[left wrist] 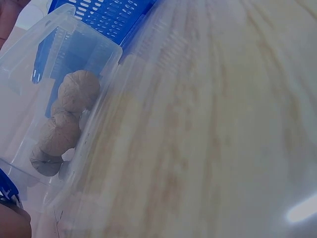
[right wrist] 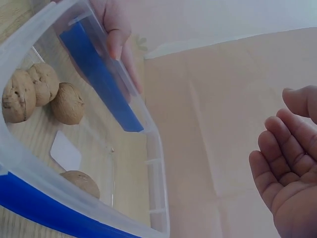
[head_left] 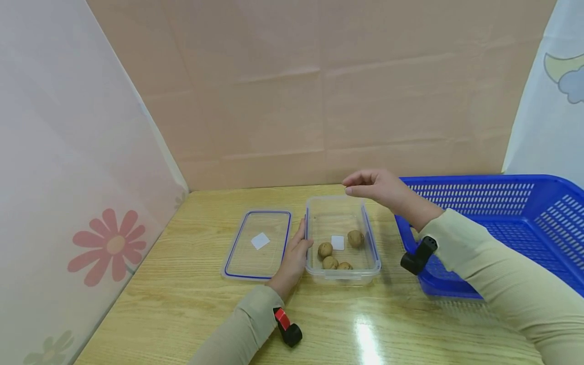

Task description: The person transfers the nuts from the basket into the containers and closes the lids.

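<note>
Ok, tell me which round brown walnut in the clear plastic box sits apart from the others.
It's the round brown walnut right of the flat white square in the head view; the other three brown walnuts inside bunch together.

container (head_left: 343, 274): clear rectangular plastic, blue strips along its long sides, uncovered, upright on the surface (head_left: 182, 294) | walnuts (head_left: 356, 239): four, brown, wrinkled, shells unbroken where visible, all inside the container; three grouped toward the person's end, one apart, near the right wall
</note>
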Available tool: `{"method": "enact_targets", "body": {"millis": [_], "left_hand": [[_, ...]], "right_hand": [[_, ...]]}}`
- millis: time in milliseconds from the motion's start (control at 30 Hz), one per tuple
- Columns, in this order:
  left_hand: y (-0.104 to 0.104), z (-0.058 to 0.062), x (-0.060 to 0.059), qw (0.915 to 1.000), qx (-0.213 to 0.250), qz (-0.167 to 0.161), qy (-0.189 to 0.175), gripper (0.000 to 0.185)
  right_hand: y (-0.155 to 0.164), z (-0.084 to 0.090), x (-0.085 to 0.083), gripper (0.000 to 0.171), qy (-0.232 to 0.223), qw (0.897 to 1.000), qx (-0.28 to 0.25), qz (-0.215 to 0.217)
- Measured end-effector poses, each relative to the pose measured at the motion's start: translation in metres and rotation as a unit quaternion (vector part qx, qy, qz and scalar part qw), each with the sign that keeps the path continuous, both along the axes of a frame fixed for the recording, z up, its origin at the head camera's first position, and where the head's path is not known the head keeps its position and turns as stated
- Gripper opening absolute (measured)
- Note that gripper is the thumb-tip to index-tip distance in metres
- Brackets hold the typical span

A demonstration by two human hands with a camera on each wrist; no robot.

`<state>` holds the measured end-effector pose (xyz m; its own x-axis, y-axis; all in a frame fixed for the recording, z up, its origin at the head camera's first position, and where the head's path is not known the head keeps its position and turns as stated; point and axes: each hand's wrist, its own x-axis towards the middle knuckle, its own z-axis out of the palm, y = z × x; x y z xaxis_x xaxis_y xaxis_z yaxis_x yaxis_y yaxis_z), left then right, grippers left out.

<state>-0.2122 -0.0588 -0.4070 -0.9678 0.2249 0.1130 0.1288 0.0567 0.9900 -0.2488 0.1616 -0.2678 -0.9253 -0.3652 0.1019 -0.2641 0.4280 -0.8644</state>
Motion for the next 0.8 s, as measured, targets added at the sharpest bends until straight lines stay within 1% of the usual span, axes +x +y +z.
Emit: {"method": "enact_targets", "body": {"millis": [167,400,667,800], "left_hand": [[-0.002,0.0,0.0,1.0,0.001,-0.003,-0.003,0.059],[-0.004,0.0,-0.002,0.9999,-0.005,-0.007,-0.007,0.058],[-0.005,0.0,-0.002,0.9999,-0.002,-0.009,-0.009,0.059],[-0.005,-0.001,-0.002,0.9999,-0.001,-0.008,-0.006,0.059]], "right_hand": [[0.007,0.004,0.001,0.037,0.002,1.0,-0.004,-0.003],[0.015,0.003,0.002,0.039,0.009,1.0,0.005,-0.011],[0.026,0.002,0.003,0.043,0.003,0.999,0.032,-0.036],[0.032,0.002,0.004,0.045,0.005,0.998,0.048,-0.039]]}}
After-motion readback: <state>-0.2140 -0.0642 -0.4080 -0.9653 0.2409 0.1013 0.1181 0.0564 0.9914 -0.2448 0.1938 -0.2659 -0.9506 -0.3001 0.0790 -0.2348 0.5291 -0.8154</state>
